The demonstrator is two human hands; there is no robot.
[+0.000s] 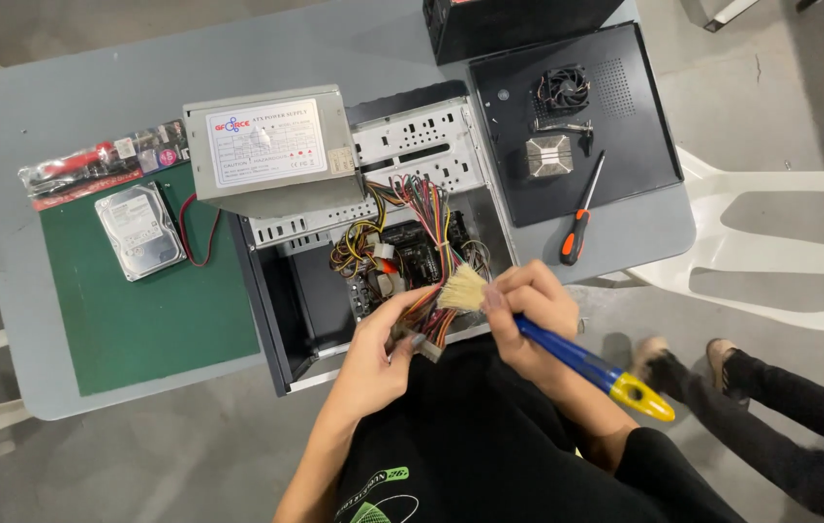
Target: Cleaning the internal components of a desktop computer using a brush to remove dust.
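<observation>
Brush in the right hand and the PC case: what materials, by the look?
Brush: handle looks like glossy blue and yellow plastic; pale tan bristles, natural or synthetic unclear. PC case: likely bare sheet steel, dull silver, with punched slots.

Even, soft overhead light, faint shadows (darkest inside the open case), sharp focus, slight wide-angle bending at edges

White rectangular label (265, 142) with red and blue print tops grey power supply (271, 150) at counter centre; pale label covers hard drive (139, 231) on green mat (145, 281); red-trimmed clear package (102, 163) lies just behind.
</observation>
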